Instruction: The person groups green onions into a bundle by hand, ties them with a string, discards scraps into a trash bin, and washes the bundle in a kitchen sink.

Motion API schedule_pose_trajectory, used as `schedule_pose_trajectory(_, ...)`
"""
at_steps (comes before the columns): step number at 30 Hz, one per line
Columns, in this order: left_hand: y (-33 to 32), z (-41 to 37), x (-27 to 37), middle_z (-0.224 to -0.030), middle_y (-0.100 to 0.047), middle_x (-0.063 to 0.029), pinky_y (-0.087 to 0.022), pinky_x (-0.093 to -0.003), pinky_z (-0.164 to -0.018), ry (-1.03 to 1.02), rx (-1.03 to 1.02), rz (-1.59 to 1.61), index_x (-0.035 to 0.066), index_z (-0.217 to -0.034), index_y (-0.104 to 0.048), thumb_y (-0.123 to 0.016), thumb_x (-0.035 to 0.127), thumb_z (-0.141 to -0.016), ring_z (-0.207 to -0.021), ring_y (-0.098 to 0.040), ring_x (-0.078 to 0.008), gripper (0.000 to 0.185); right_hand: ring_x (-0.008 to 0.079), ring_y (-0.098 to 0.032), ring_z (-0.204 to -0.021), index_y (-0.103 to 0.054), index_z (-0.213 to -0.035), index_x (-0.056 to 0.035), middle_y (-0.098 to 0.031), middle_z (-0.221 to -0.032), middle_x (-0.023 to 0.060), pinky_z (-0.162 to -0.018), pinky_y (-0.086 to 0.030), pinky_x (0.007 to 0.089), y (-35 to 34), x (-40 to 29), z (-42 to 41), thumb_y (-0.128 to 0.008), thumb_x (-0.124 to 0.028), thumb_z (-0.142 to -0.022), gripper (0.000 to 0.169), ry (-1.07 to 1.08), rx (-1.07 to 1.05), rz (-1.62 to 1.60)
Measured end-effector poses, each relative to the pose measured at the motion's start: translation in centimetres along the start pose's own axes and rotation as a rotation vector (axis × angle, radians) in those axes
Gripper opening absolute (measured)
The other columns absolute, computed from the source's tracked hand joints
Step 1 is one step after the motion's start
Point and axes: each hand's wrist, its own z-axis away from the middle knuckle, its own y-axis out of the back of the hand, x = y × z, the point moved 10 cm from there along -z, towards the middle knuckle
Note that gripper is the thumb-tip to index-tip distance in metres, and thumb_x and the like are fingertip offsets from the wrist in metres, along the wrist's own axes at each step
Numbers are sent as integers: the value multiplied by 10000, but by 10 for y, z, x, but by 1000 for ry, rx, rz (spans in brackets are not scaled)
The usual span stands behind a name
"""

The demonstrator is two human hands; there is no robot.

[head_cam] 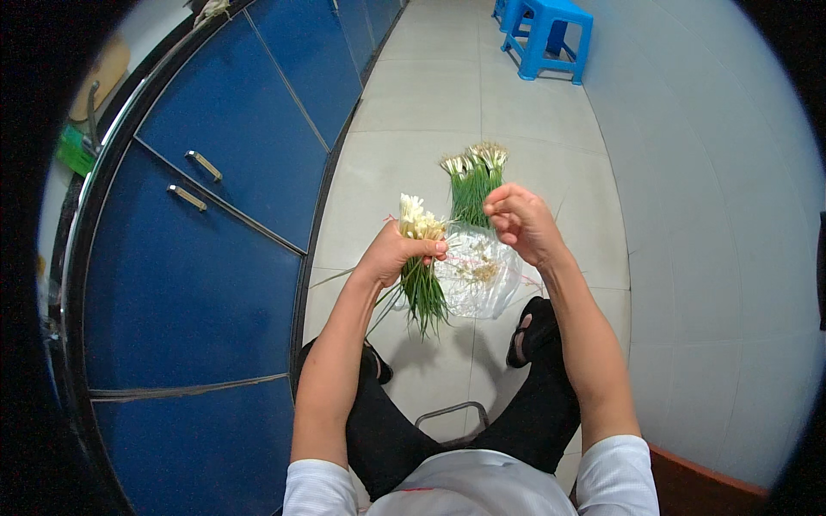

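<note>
My left hand is closed around a bunch of green onions, white ends up and green leaves hanging down. Raised to the right is my right hand, its fingers curled with thumb and fingertips close together; whether anything thin is between them cannot be told. Behind it on the floor lie more green onions, roots pointing away from me. A clear plastic bag is spread on the floor between my feet and that pile, with brownish root scraps on it.
Blue cabinets with a counter above line the left side. A pale wall runs along the right. Blue plastic stools stand at the far end of the tiled floor. My black shoes flank the bag's near side.
</note>
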Motion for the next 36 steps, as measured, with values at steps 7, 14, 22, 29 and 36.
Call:
schedule_pose_trajectory(7,9,-4,-4,-685,-603,-39,-420,-223,-513,-30,70,-99,20,-773,-592,-690,40,-667,-588,-552,-97,146,42,-466,-543,-534,-868,-29,-555,-737,23,-390,-344,165,-30,22,1,-546,-123,-779,130,-61,-70,349)
schedule_pose_trajectory(14,13,-8,-6,-697,-617,-45,-429,-219,-527,-59,99,-206,9,-785,-625,-671,21,-665,-606,-562,-98,129,52,-504,-551,-538,-850,-1,-568,-688,15,-435,-400,204,-30,28,-4,-609,-109,-754,161,-19,-50,722)
schedule_pose_trajectory(22,14,-7,-4,-670,-602,-31,-424,-228,-522,-75,171,-195,5,-755,-615,-684,27,-659,-575,-540,-91,120,103,-558,-536,-549,-738,17,-584,-620,74,-499,-452,240,-27,22,-4,-591,-92,-726,118,225,45,765)
schedule_pose_trajectory(29,18,-7,3,-662,-597,-26,-430,-234,-528,-118,185,-326,6,-748,-616,-705,52,-663,-580,-538,-86,131,141,-577,-551,-549,-687,20,-589,-619,108,-527,-459,278,-24,21,-5,-619,-124,-679,161,167,15,819)
schedule_pose_trajectory(36,27,-8,3,-655,-608,-48,-439,-259,-538,-163,259,-511,-8,-741,-607,-703,85,-651,-584,-551,-94,161,60,-488,-557,-510,-657,2,-530,-588,24,-504,-405,231,-39,14,-6,-574,-71,-681,100,271,2,1016)
